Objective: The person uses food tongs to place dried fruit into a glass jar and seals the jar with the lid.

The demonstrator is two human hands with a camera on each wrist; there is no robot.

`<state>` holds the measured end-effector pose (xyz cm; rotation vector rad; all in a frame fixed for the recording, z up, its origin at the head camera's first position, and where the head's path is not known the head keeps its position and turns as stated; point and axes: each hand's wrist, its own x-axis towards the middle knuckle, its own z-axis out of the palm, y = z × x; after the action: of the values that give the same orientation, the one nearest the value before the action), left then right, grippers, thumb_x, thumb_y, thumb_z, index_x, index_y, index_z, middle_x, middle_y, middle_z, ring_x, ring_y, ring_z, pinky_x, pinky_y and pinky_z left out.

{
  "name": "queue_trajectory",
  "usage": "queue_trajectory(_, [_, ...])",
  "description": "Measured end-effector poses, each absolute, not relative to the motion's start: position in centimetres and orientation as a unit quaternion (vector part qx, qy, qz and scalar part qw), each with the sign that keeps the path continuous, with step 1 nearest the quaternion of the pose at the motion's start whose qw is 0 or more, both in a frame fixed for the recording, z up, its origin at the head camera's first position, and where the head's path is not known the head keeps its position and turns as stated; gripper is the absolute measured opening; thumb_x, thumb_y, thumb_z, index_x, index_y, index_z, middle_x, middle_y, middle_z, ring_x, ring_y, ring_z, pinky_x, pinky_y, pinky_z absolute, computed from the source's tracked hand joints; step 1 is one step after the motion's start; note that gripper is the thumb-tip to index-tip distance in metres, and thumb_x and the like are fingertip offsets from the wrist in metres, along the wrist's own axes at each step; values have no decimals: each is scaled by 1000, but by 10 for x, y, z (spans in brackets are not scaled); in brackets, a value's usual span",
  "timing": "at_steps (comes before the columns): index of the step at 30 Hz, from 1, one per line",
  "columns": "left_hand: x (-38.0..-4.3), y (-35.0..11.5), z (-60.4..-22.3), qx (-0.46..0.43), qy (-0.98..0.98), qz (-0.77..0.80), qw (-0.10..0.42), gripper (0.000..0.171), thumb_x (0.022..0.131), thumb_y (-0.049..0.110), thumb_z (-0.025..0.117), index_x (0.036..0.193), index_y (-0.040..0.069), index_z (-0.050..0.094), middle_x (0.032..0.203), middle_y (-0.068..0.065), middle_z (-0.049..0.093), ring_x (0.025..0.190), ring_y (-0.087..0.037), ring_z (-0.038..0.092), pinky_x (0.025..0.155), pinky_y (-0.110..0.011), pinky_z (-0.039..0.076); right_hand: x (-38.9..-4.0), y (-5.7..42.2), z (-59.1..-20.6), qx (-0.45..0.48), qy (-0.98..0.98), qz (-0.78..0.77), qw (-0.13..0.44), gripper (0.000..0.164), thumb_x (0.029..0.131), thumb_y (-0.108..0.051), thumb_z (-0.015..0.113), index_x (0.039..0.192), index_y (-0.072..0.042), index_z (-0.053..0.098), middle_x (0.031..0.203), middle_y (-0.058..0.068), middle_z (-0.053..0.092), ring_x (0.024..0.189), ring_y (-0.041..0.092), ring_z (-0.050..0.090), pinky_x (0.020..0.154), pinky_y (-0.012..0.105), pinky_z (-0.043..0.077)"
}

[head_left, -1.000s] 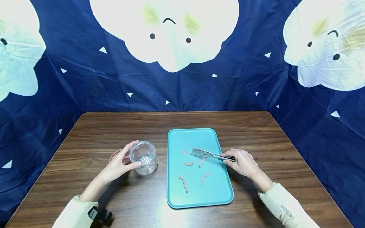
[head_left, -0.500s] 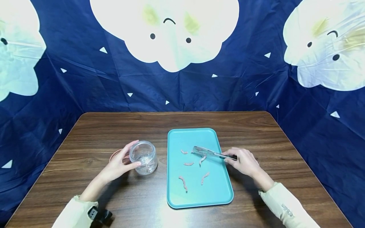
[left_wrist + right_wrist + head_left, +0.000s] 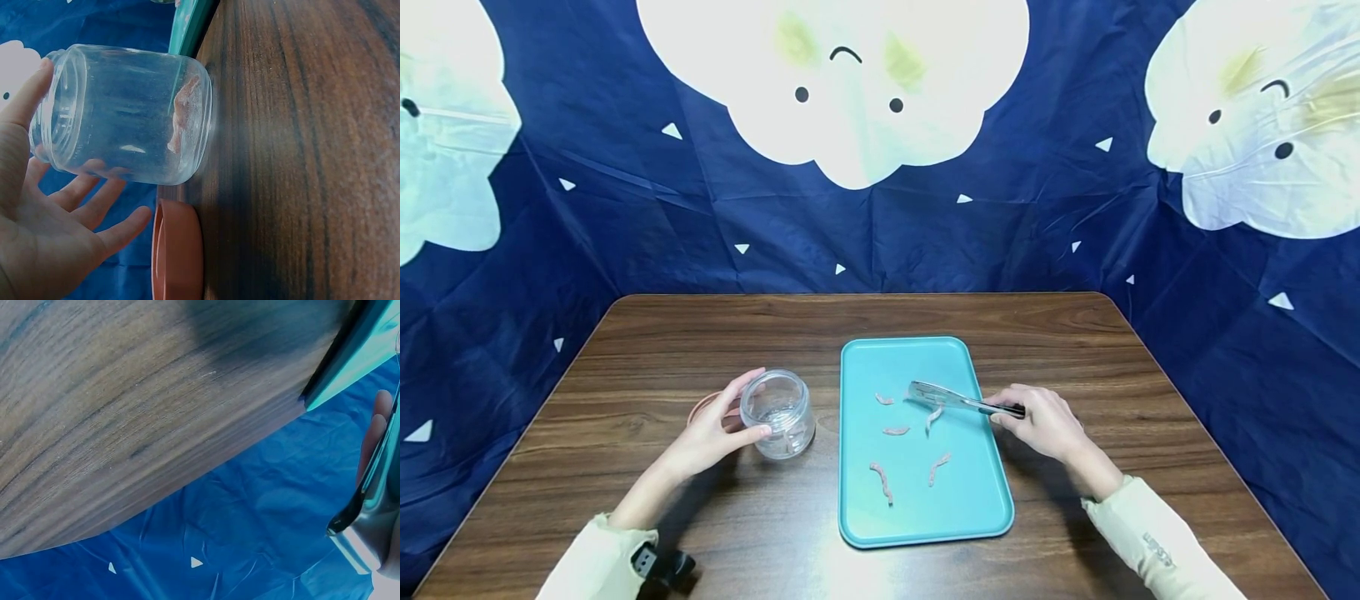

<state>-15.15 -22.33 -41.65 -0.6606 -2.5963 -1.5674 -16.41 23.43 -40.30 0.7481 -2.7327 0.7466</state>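
My left hand [image 3: 709,432] holds a clear jar [image 3: 780,425] at its rim, thumb on the near side and fingers behind. The jar stands upright on the table, and in the left wrist view a pinkish meat-like strip [image 3: 182,114] lies at its bottom. My right hand [image 3: 1041,421] grips metal tongs [image 3: 951,398] by their dark handle end. Their blades reach left over the turquoise tray [image 3: 917,523], close above a pinkish strip [image 3: 935,417] that they overlap in the head view. In the right wrist view the tongs are cut off by the frame edge.
Several more pinkish strips lie spread on the tray, one long strip [image 3: 883,483] near its front. A reddish-brown round lid-like piece [image 3: 178,250] sits beside the jar, mostly behind my left hand. Blue cloth [image 3: 880,242] hangs behind the wooden table [image 3: 760,325].
The tongs' blades have moved slightly right and away from me, and turned a little on edge. My right hand has shifted slightly right. My left hand and the jar have stayed in place.
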Motion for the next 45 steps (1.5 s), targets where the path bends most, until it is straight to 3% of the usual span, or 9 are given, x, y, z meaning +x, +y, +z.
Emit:
queue_trajectory(5, [-153,-224,-418,-212,-834,-508,14,74,75,12,71,136,18,31,125,-18,45,98,-35,53,75,-45,47,-166,233,-403,264,-931,230,104,20,74,-18,72,93,-20,69,85,-10,62,61,6,51,49,25,39])
queue_trajectory(13, [-154,-224,-419,-215,-836,-505,11,72,76,9,70,136,12,30,124,-23,44,97,-39,52,75,-47,46,-171,231,-399,266,-937,211,81,21,76,-20,70,97,-21,69,79,-12,59,45,4,34,38,23,29])
queue_trajectory(21, [-153,-224,-417,-213,-836,-506,9,74,75,12,71,136,18,30,126,-19,44,99,-36,53,76,-46,46,-174,236,-393,273,-933,218,93,23,75,-20,71,98,-18,68,87,-8,63,50,4,40,42,23,33])
queue_trajectory(28, [-153,-224,-417,-212,-834,-509,7,74,75,12,71,136,19,30,126,-18,44,99,-35,53,77,-46,45,-176,235,-388,265,-939,209,66,24,77,-22,70,100,-18,68,85,-8,62,47,4,36,40,24,31])
queue_trajectory(36, [-153,-224,-420,-212,-830,-517,2,74,76,11,70,137,17,29,126,-21,43,101,-37,51,77,-47,45,-182,234,-388,255,-945,201,48,23,75,-21,71,97,-20,68,78,-11,58,50,7,40,43,25,33])
queue_trajectory(45, [-154,-225,-418,-209,-833,-512,2,74,76,12,70,137,18,29,126,-19,43,100,-36,52,77,-46,45,-183,232,-390,257,-945,197,47,19,76,-19,70,94,-21,68,85,-10,62,61,8,49,51,27,39])
